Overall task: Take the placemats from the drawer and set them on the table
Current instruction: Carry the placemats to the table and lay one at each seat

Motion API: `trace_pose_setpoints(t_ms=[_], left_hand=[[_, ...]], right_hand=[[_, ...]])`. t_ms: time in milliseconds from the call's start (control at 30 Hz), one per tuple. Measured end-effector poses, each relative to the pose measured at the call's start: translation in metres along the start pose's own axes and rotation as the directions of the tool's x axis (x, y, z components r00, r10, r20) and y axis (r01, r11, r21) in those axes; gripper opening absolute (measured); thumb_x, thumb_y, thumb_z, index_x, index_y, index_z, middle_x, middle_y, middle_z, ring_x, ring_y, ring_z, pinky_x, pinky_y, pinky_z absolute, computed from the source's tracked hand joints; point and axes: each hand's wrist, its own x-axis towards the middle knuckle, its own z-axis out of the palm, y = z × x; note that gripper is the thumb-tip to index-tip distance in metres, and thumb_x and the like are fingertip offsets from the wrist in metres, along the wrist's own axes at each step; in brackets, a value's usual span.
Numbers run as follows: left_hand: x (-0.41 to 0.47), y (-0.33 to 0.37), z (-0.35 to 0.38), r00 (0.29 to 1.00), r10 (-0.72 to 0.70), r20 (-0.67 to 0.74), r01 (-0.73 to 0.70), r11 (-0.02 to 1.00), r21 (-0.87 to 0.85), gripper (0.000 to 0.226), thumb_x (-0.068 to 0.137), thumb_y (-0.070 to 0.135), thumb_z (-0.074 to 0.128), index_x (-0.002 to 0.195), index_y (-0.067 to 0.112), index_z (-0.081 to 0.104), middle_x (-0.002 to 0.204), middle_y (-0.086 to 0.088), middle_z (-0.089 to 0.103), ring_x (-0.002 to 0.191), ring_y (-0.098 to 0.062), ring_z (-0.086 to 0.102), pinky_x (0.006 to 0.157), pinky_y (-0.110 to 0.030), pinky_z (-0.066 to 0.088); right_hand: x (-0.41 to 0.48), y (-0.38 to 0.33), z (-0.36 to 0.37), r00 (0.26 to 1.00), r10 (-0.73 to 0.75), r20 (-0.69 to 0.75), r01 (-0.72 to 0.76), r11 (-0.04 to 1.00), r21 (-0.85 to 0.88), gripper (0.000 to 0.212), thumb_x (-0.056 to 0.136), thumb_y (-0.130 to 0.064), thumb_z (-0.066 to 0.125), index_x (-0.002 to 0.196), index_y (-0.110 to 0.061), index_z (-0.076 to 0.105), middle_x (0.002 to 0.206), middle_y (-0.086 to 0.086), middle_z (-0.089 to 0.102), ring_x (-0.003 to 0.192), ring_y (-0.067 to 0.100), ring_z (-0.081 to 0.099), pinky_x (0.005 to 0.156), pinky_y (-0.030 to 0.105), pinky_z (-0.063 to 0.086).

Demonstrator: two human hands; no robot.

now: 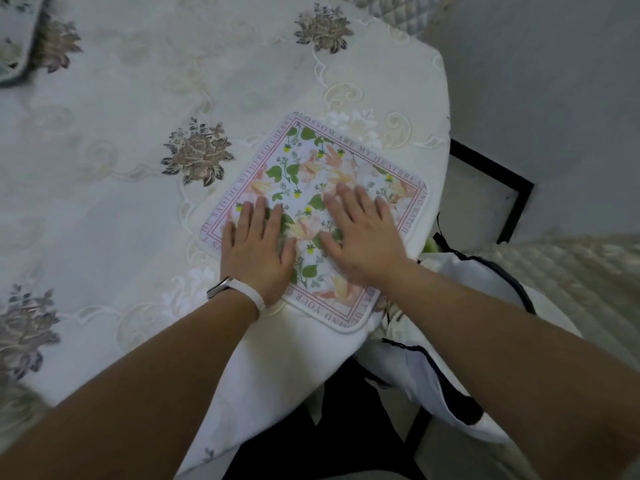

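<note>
Cream embroidered fabric, a tablecloth (145,81) with brown rose motifs, is covering the desk (408,74) throughout the head view, and a floral placemat (304,157) with a pink lettered border is lying flat on it, close to the rim nearest the person. Both hands are resting on the placemat. The left hand (258,251), wearing a pale wristband (247,294), is lying palm down with fingers straight and slightly spread over the mat's left-hand corner. The right hand (363,237) is lying palm down in the same manner over the middle and right portion. Neither hand is curling round or pinching anything; they appear to be pressing or smoothing the mat. The placemat is looking near-square, so no long axis is showing; it is sitting turned corner-on to the person, one corner pointing toward the body and reaching the rim where the cloth is dropping away. It is lying directly under and just ahead of the hands, with the right hand nearer its centre and the left nearer its edge. In my judgement this mat is already set down, and any squaring-up would be turning on that diagonal lie relative to the desk rim. At the top left corner a blurred patterned item (14,46) is showing only partly; whether it is another placemat cannot be told. To the right, beyond the desk, a quilted chair (571,271) and a white fabric piece with dark trim (467,341) are showing. No drawer is appearing in this view.
</note>
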Motion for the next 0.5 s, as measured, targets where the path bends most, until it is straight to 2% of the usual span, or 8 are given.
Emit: trace_pose_setpoints(t_ms=[133, 300, 367, 500], left_hand=[[-0.011, -0.001, 0.002, 1.0, 0.013, 0.004, -0.013, 1.0, 0.001, 0.062, 0.098, 0.053, 0.019, 0.154, 0.029, 0.008, 0.163, 0.003, -0.002, 0.149, -0.017, -0.007, 0.12, -0.044, -0.004], [-0.038, -0.007, 0.004, 0.997, 0.042, 0.059, -0.043, 0.999, 0.011, 0.066, 0.097, 0.057, 0.014, 0.155, 0.029, 0.0, 0.163, 0.003, -0.009, 0.148, -0.018, -0.014, 0.119, -0.044, -0.005], [-0.049, -0.007, 0.007, 0.994, 0.073, 0.084, -0.075, 0.997, 0.029, 0.065, 0.097, 0.058, 0.014, 0.154, 0.032, -0.003, 0.162, 0.004, -0.011, 0.147, -0.018, -0.018, 0.118, -0.045, -0.008], [-0.044, -0.017, 0.007, 0.969, 0.216, 0.117, -0.224, 0.972, 0.067, 0.065, 0.093, 0.065, 0.013, 0.152, 0.041, 0.001, 0.162, 0.006, -0.007, 0.148, -0.02, -0.013, 0.118, -0.048, -0.004]], right_hand=[[0.005, 0.056, -0.012, 0.97, 0.239, -0.028, -0.238, 0.97, 0.038, 0.072, 0.096, -0.06, 0.017, 0.157, -0.025, 0.004, 0.165, 0.002, -0.004, 0.151, 0.024, -0.007, 0.122, 0.047, -0.003], [0.002, 0.068, -0.017, 0.938, 0.347, -0.007, -0.345, 0.933, 0.099, 0.075, 0.097, -0.056, 0.018, 0.157, -0.015, 0.001, 0.165, 0.01, -0.007, 0.151, 0.027, -0.01, 0.122, 0.046, -0.004], [-0.008, 0.044, -0.011, 0.948, 0.317, -0.019, -0.315, 0.946, 0.081, 0.074, 0.098, -0.053, 0.018, 0.157, -0.011, 0.003, 0.165, 0.012, -0.005, 0.151, 0.029, -0.008, 0.122, 0.047, -0.003], [-0.041, -0.026, 0.011, 0.997, 0.071, 0.003, -0.071, 0.997, 0.036, 0.072, 0.096, -0.055, 0.019, 0.157, -0.019, 0.007, 0.165, 0.007, -0.002, 0.151, 0.027, -0.007, 0.122, 0.047, -0.002]])
